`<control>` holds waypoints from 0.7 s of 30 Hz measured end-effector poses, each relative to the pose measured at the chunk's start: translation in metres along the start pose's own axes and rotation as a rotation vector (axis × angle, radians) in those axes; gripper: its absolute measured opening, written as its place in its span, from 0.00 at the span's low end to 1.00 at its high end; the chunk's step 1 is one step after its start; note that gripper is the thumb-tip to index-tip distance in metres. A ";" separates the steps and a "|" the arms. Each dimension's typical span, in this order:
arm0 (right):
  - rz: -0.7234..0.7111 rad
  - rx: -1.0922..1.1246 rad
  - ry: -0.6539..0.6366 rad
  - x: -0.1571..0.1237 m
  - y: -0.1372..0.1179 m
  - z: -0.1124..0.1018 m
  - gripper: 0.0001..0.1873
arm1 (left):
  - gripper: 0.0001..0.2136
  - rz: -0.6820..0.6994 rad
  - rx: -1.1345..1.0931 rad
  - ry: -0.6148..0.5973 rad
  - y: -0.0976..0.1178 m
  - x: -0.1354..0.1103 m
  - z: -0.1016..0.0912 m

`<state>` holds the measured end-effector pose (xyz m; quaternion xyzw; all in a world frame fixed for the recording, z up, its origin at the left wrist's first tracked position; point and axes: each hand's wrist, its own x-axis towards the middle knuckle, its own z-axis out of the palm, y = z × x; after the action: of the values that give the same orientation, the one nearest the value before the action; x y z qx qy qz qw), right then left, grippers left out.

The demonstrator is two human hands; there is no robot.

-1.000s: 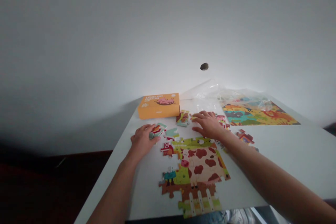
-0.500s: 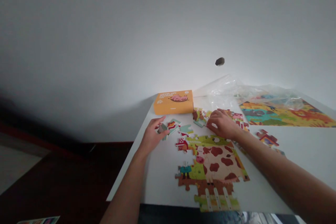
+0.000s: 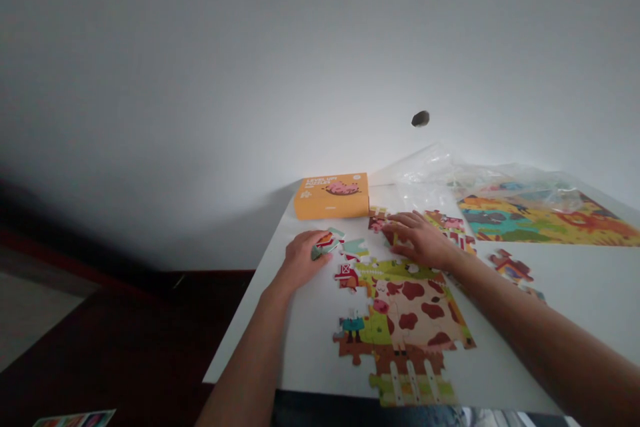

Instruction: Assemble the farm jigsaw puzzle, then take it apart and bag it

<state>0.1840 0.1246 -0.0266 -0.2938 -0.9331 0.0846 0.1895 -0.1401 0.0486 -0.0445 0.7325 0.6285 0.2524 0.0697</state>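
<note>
Two hands at the far edge of a half-joined cow puzzle

At the far left, an orange box [image 3: 333, 200], flat-faced and square-cornered, lies on the smooth white tabletop [image 3: 575, 280]. Nearer and a little to the right, the joined cow puzzle [image 3: 417, 313] spreads flat, its left edge all knobs and notches (a red barn [image 3: 347, 275] shows on its far left corner). Behind it, crumpled clear plastic film [image 3: 430, 177] catches the light in shiny creases. Farther right lie loose interlocking pieces [image 3: 510, 267] and, beyond them, a flat printed sheet [image 3: 530, 221] partly under the film.

The left hand [image 3: 303, 260] is curled, its grip closed around pale-green pieces [image 3: 319, 251] between thumb and fingers, left of the barn. The right hand [image 3: 423, 240] reaches across just beyond the cow, fingers spread and bent over a brownish piece [image 3: 397, 238]; whether its grip pinches that piece or only touches it, I cannot tell.
</note>
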 end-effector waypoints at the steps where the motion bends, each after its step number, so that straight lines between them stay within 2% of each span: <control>1: 0.004 -0.003 -0.007 0.000 0.001 0.001 0.21 | 0.20 0.003 -0.002 0.003 0.001 0.001 0.001; 8: 0.110 0.000 -0.017 -0.005 0.012 -0.002 0.15 | 0.18 -0.027 -0.044 0.112 -0.001 0.004 0.005; 12: 0.180 -0.007 -0.020 -0.010 0.019 -0.011 0.15 | 0.18 -0.041 0.116 0.102 0.002 0.006 0.010; 14: 0.206 -0.053 -0.043 -0.011 0.021 -0.013 0.12 | 0.15 -0.026 0.183 0.110 0.014 0.011 0.013; 17: 0.274 -0.120 -0.022 -0.011 0.022 -0.012 0.10 | 0.16 0.089 0.182 0.075 0.045 0.021 0.019; 21: 0.351 -0.153 0.040 -0.011 0.022 -0.007 0.22 | 0.20 0.245 0.173 -0.092 0.085 0.031 0.034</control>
<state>0.2061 0.1362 -0.0296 -0.4672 -0.8672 0.0393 0.1677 -0.0471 0.0682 -0.0295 0.8178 0.5499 0.1700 0.0036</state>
